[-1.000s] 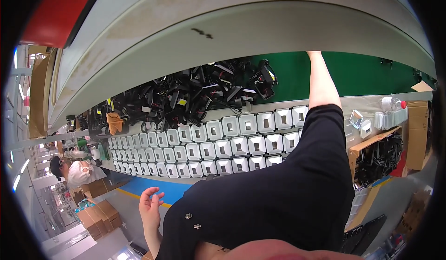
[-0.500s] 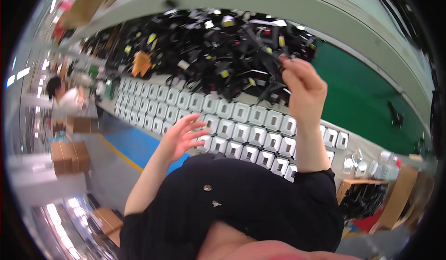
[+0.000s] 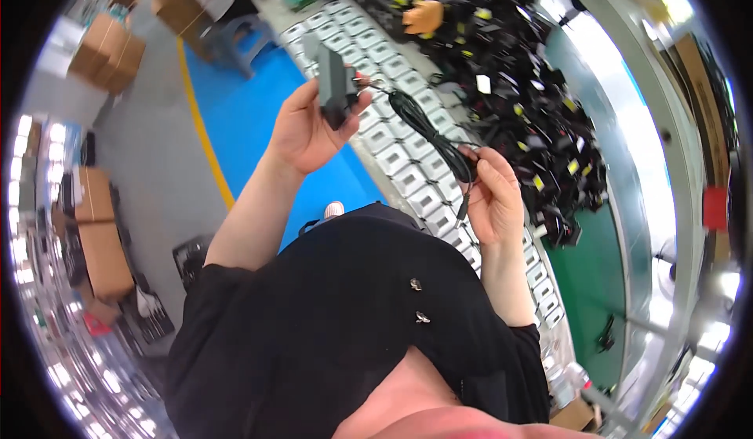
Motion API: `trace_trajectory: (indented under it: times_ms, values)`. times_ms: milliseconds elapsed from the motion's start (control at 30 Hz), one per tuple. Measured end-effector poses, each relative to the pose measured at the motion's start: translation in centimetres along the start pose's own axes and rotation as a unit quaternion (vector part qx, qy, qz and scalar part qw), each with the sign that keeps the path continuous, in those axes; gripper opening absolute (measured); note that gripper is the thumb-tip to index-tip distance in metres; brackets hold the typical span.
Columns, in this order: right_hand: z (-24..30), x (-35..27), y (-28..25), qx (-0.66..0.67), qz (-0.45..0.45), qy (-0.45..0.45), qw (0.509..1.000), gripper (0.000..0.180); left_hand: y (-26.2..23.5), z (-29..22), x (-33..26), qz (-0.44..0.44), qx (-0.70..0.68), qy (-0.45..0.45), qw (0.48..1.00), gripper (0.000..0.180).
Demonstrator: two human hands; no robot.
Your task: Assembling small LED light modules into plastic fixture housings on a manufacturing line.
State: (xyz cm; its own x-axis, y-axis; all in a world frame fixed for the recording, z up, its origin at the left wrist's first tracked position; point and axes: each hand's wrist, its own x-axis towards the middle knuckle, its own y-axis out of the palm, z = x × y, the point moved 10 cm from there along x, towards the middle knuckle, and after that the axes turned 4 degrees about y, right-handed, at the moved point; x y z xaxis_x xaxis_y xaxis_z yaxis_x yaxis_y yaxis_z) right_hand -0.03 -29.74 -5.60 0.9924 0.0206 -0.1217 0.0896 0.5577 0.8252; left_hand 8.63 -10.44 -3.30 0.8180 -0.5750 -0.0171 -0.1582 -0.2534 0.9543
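Note:
My left hand (image 3: pixel 307 129) is raised and grips a black power adapter block (image 3: pixel 334 86) by its body. A black cable (image 3: pixel 427 129) runs from the block across to my right hand (image 3: pixel 492 196), which pinches a bundled loop of it, with the plug end hanging below the fingers. Both hands hover above a row of white trays (image 3: pixel 408 176) along the edge of a green bench. A large heap of black adapters with yellow and white tags (image 3: pixel 518 86) lies beyond the trays.
The green bench top (image 3: pixel 604 258) curves away to the right with a pale rail behind it. Below left lies a blue floor (image 3: pixel 243 109) with a yellow line, then cardboard boxes (image 3: pixel 110 47) and a stool. My black garment fills the lower middle.
The view has swung round. My right hand has come down from the heap with the cable, and my left hand, empty before, has taken hold of the adapter block.

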Motion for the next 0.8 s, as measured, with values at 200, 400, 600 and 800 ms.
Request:
trace_trajectory:
  times_ms: [200, 400, 600, 800]
  values:
    - [-8.3, 5.3, 8.6, -0.458, 0.068, 0.038, 0.886, 0.035, 0.8, -10.9, -7.1, -0.147, 0.333, 0.207, 0.908, 0.028]
    - [-12.8, 7.6, 23.2, -0.513, 0.207, -0.048, 0.832, 0.051, 0.8, -15.7, -10.6, -0.107, 0.351, 0.231, 0.901, 0.045]
    - [-11.6, 7.1, 29.4, -0.674, 0.202, -0.317, 0.636, 0.05, 1.1, -18.0, -12.4, -0.081, 0.338, 0.233, 0.908, 0.052]
    - [-15.9, 4.0, 32.3, -0.653, 0.322, -0.222, 0.649, 0.041, 2.6, -17.2, -11.7, -0.022, 0.396, 0.229, 0.889, 0.06]
